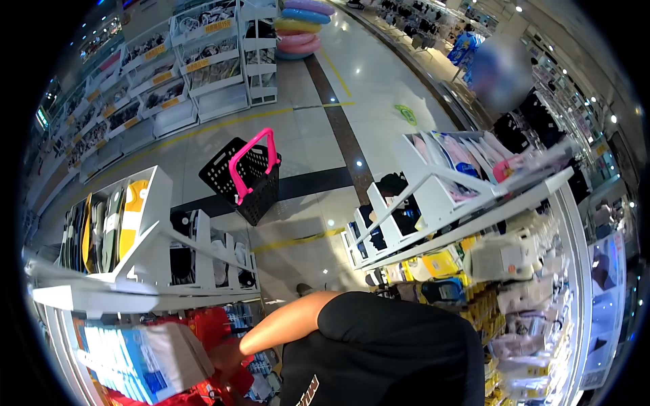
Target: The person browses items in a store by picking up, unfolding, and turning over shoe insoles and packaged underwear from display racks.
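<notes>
My right arm reaches left from a black short sleeve towards a rack of hanging packaged goods. At its end my right hand (pixel 230 356) is among red packages (pixel 210 327), in reddish shadow. Its fingers are too dim to make out, so I cannot tell whether it grips a package. Beside it hang blue-and-white packs (pixel 125 358) and a greyish-beige pack (pixel 177 352). My left hand is not in view.
A black shopping basket (pixel 261 196) with a pink handle stands on the tiled floor. Another rack (pixel 514 271) flanks the aisle on the right. White bins (pixel 217 101) line the far left; stacked swim rings (pixel 298 40) stand behind. A blurred person (pixel 501 74) is at upper right.
</notes>
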`<state>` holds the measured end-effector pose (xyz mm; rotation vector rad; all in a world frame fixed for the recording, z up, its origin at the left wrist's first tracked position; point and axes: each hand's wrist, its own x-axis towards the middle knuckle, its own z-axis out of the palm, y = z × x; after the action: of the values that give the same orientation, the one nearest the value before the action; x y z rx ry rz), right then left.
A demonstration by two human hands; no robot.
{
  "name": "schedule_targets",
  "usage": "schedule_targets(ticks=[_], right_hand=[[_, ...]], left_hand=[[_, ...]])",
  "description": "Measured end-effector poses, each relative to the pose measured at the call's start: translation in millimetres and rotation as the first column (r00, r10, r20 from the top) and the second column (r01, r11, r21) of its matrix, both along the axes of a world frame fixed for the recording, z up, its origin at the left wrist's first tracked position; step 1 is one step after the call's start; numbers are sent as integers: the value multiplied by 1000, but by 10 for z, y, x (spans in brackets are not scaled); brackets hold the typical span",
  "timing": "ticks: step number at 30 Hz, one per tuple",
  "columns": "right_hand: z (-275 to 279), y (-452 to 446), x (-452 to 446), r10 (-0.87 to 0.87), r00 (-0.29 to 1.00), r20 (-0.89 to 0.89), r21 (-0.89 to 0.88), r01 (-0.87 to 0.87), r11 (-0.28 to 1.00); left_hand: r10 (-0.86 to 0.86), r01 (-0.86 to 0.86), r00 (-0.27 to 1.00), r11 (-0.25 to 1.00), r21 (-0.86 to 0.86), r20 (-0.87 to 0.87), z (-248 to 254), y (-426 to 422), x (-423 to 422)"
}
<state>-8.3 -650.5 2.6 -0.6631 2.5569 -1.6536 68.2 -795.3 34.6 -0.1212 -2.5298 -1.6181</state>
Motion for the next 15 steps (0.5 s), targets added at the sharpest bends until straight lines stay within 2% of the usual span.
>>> schedule_targets(ticks=[2, 5, 7, 8, 9, 10, 11, 12, 13, 14, 15], right_hand=[[-5, 70, -88, 156, 981, 119, -28, -154, 988], [146, 196, -43, 129, 990, -59, -61, -132, 989], [-194, 84, -204, 184, 982, -46, -7, -185, 983], [-10, 116, -179, 232, 972, -43, 17, -231, 973], [121, 182, -120, 287, 957, 33, 8, -288, 958], [624, 587, -2, 361, 926, 108, 7, -364, 931], [596, 600, 27, 353, 920, 172, -46, -350, 936], [352, 517, 78, 281, 959, 27, -325, -257, 910], [527, 656, 66, 430, 896, 106, -144, -414, 899], [427, 623, 97, 419, 906, 52, -199, -402, 894], [334, 602, 125, 405, 914, -3, -251, -393, 885]], left_hand=[[16, -16, 999, 1000, 15, 48, 53, 135, 41], [32, -37, 993, 998, 43, 111, 115, 282, 99], [42, -53, 988, 996, 72, 149, 159, 312, 143], [52, -68, 984, 994, 86, 170, 181, 305, 174], [69, -90, 980, 991, 104, 187, 208, 254, 226], [87, -117, 974, 983, 138, 209, 235, 223, 300], [102, -148, 967, 972, 185, 235, 268, 194, 391], [105, -168, 959, 959, 230, 264, 279, 172, 460], [138, -213, 950, 943, 258, 278, 322, 169, 599], [229, -299, 921, 935, 193, 317, 348, 214, 683], [257, -322, 928, 917, 236, 268, 312, 266, 754]])
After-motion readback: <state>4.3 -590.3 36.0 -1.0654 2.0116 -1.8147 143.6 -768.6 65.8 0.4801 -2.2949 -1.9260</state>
